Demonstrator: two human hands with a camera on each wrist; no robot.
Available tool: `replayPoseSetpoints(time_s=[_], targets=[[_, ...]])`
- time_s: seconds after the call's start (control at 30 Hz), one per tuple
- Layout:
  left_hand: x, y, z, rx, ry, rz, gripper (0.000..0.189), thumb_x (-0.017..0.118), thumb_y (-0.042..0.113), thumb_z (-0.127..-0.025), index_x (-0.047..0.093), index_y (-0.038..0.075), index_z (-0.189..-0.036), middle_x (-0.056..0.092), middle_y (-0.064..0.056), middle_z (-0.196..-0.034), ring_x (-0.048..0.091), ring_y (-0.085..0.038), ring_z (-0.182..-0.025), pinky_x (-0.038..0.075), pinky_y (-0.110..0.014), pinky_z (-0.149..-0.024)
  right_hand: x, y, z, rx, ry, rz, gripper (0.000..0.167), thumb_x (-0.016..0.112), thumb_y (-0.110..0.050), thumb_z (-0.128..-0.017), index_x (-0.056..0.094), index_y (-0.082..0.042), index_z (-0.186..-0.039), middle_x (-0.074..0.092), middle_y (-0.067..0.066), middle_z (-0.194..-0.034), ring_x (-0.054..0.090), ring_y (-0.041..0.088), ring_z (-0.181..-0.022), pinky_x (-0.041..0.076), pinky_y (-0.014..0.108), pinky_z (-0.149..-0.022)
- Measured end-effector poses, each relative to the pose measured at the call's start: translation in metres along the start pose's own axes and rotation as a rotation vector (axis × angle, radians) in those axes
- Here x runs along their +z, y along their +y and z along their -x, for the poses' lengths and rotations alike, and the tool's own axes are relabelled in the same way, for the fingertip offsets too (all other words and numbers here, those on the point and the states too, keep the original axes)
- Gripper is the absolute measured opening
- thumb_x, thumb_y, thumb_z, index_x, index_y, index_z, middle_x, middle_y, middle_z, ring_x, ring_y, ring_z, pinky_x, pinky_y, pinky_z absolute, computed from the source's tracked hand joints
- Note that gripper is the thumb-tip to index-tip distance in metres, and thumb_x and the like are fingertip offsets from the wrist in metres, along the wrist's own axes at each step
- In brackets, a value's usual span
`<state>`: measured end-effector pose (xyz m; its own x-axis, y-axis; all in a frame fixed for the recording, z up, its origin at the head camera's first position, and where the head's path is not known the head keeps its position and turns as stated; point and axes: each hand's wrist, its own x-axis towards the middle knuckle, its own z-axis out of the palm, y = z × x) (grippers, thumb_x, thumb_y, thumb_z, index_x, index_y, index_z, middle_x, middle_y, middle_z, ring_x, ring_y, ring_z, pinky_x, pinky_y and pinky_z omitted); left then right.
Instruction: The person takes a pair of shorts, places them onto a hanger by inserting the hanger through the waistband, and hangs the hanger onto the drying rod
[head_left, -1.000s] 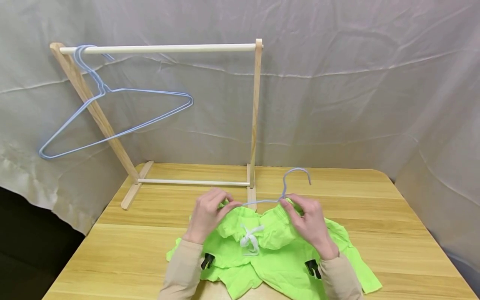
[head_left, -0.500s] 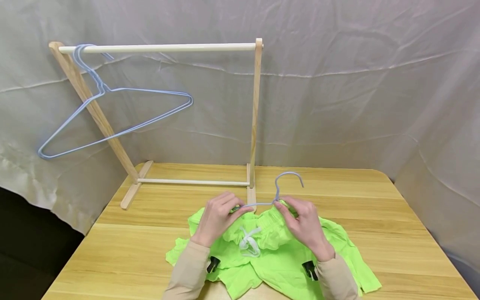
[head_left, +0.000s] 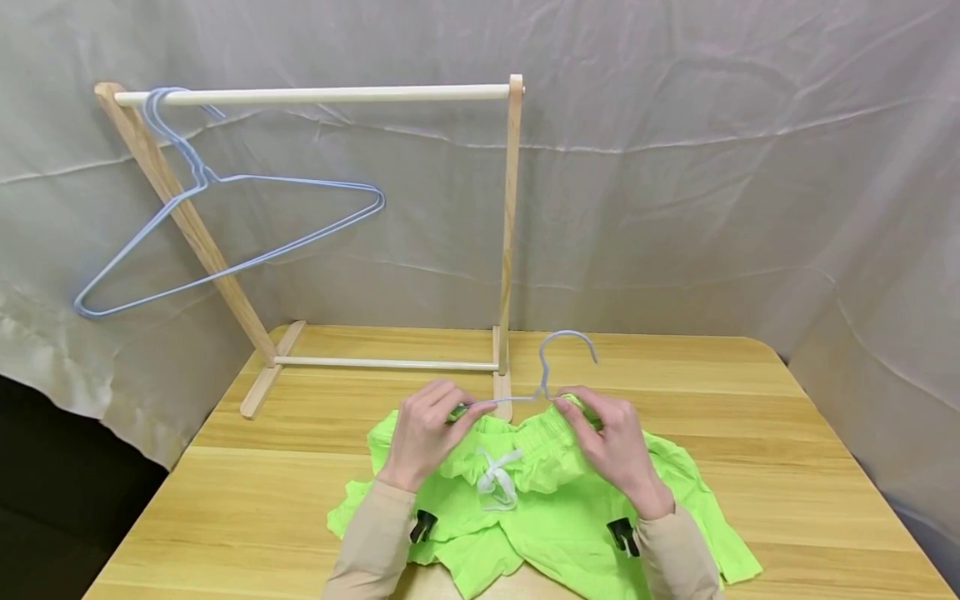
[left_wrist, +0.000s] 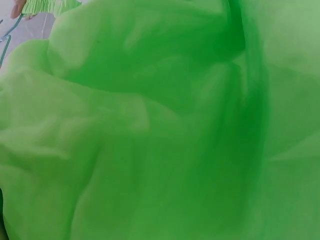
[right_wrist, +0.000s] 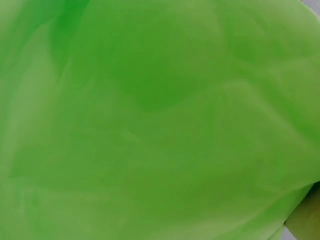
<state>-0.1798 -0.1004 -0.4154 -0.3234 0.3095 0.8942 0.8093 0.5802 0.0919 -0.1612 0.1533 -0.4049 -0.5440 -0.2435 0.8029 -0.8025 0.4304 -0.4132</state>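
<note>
Neon green drawstring pants (head_left: 551, 446), with a gathered waistband and a white bow (head_left: 497, 479), lie in front of me on the wooden table. Green cloth fills most of both wrist views. A pale blue wire hanger (head_left: 544, 371) has its hook rising above the waistband; its lower part is hidden by cloth. My left hand (head_left: 429, 433) pinches the hanger's left shoulder together with the waistband. With thumb and fingers, my right hand (head_left: 611, 442) grips the waistband just right of the hook's base. More green cloth (head_left: 697, 517) spreads underneath; whether it is the same garment I cannot tell.
A wooden rack (head_left: 512, 225) with a white rail (head_left: 322, 96) stands at the back left. Several matching blue hangers (head_left: 300, 246) hang at the rail's left end. Grey curtain (head_left: 675, 208) encloses the table (head_left: 765, 433). Black clips (head_left: 622, 535) show by both wrists.
The hanger's hook has shifted left, so its base now sits left of my right fingertips. My left hand has moved slightly right; the right hand has barely moved.
</note>
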Motion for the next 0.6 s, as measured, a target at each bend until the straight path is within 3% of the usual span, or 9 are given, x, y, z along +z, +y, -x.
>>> replayPoseSetpoints(time_s=[0.23, 0.6], targets=[[-0.0002, -0.0043, 0.0005, 0.026, 0.063, -0.003, 0.038, 0.061, 0.033, -0.098, 0.066, 0.006, -0.072, 0.063, 0.001, -0.062, 0.055, -0.006, -0.054, 0.045, -0.009, -0.055, -0.0015, 0.0022, 0.0003, 0.002, 0.005, -0.013, 0.014, 0.066, 0.008, -0.087, 0.072, -0.001, -0.094, 0.067, 0.003, -0.066, 0.029, -0.011, -0.05, 0.033, 0.009, -0.046], [-0.0062, -0.0072, -0.0008, -0.014, 0.105, -0.036, 0.042, 0.06, 0.036, -0.099, 0.066, 0.004, -0.072, 0.061, -0.001, -0.061, 0.052, -0.008, -0.052, 0.043, -0.013, -0.052, -0.0063, 0.0051, 0.0009, 0.01, 0.023, -0.008, 0.013, 0.067, 0.008, -0.087, 0.073, -0.001, -0.094, 0.064, 0.002, -0.064, 0.03, -0.011, -0.05, 0.033, 0.01, -0.046]])
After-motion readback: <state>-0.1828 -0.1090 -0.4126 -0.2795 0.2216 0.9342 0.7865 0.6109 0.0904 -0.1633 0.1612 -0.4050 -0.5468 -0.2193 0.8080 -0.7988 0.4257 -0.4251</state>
